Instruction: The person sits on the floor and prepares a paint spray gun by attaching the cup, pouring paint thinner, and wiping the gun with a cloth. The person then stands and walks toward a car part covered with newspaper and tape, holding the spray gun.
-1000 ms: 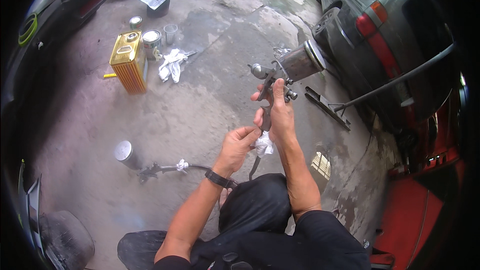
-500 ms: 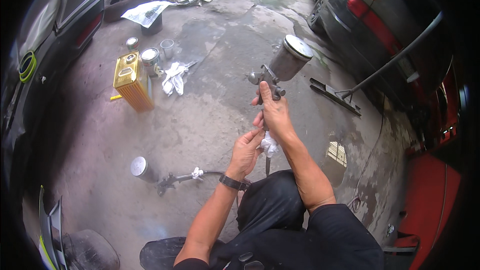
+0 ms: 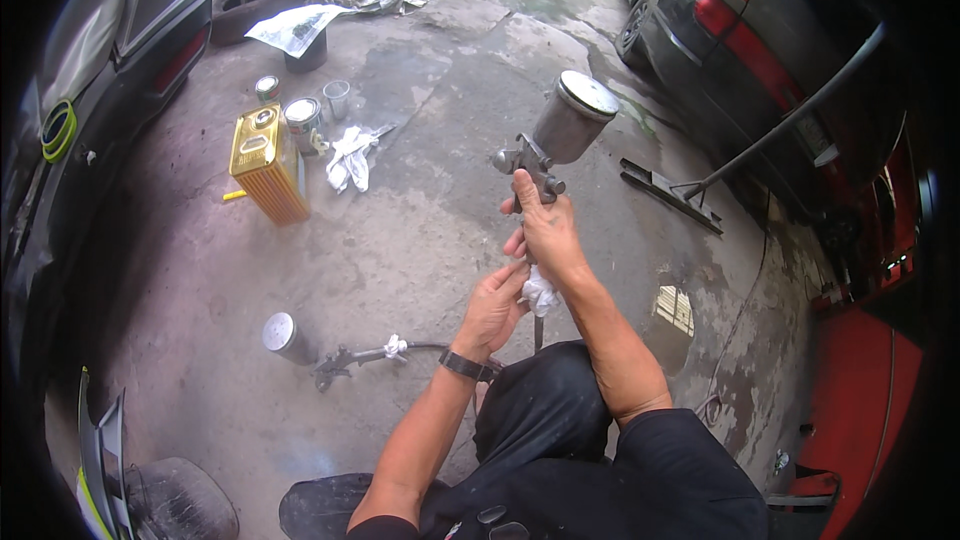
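Observation:
A metal spray gun (image 3: 531, 162), with a round paint cup (image 3: 576, 120) on top, is gripped by its handle in my right hand (image 3: 550, 232). Its nozzle points left. My left hand (image 3: 493, 305) pinches at the bottom of the handle, beside a white cloth wrap (image 3: 541, 292) around the hose joint. Below the wrap a dark hose (image 3: 539, 332) hangs down toward my knee. My left fingertips partly hide what they press. On the floor to the left lies a second spray gun (image 3: 335, 368), with its own cup (image 3: 284, 335) and a white wrap on its hose.
A gold rectangular tin (image 3: 268, 165), paint cans (image 3: 303, 118), a clear plastic cup (image 3: 337, 96) and a crumpled white cloth (image 3: 350, 157) stand or lie ahead on the left. A metal stand (image 3: 672, 195) rests at right by a dark car (image 3: 745, 30). Car panels (image 3: 120, 70) line the left.
The held spray gun and my right hand have shifted slightly left. My left hand stays at the handle's bottom; the floor objects have not moved.

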A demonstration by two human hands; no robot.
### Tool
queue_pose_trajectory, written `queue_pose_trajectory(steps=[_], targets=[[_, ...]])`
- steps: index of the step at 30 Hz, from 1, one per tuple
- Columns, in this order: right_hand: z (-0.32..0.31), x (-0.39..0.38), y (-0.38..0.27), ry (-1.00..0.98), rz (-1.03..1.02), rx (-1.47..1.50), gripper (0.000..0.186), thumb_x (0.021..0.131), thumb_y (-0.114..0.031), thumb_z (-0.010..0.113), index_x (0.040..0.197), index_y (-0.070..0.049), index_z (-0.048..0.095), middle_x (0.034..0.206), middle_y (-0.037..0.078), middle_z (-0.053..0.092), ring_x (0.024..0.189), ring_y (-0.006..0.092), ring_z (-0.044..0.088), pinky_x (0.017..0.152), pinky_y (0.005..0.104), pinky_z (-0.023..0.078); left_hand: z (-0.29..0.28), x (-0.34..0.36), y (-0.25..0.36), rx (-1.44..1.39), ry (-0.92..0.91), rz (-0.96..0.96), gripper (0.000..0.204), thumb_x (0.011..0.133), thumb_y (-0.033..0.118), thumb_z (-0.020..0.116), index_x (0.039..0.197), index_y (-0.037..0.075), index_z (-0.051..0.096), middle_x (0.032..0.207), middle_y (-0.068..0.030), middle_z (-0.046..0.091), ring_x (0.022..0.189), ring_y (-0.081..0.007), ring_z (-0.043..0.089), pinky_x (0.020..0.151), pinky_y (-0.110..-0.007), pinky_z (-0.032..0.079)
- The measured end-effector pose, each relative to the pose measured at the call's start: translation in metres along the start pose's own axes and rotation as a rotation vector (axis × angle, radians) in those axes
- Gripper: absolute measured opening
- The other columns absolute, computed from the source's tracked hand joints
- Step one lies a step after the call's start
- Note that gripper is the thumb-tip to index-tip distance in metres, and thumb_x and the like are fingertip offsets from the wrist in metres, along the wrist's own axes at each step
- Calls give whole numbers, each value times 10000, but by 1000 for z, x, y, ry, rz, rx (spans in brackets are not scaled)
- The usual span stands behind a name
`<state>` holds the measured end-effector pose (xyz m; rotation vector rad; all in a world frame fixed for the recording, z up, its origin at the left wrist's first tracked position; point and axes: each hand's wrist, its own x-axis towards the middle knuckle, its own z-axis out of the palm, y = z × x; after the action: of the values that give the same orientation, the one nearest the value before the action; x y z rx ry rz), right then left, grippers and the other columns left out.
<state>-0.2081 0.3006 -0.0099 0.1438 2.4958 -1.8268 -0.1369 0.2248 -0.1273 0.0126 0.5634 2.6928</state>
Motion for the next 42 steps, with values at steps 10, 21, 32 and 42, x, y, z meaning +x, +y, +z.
queue_pose_trajectory(steps=[10,21,32,42], targets=[[1,-3,-2,-11,-2,15,702,951,-639,556,1071,52,589,867,117,648,449,145,588,364,258,446,-5,2,-4,-22,30,47,281,1005,187,637,1226,13,649,1134,-44,682,1023,-128,629,894,-343,503],[1,3,-3,-16,-17,-31,665,951,-628,569,1041,31,583,836,98,621,447,143,582,372,256,426,1,7,-6,-32,8,51,286,1011,185,626,1250,28,636,1161,-43,679,1054,-144,630,925,-350,500],[22,-20,-5,7,-69,-77,598,981,-555,582,1114,27,571,848,86,590,467,142,587,372,250,402,-12,-7,-16,71,-8,50,285,1009,301,634,1206,97,659,1065,39,668,942,-72,614,849,-307,503],[11,-7,-11,8,-84,-54,627,979,-561,575,1175,34,580,989,124,665,524,183,648,406,263,455,-5,9,-14,30,-9,72,364,1008,359,626,1245,83,625,1095,0,661,974,-104,622,866,-325,509]])
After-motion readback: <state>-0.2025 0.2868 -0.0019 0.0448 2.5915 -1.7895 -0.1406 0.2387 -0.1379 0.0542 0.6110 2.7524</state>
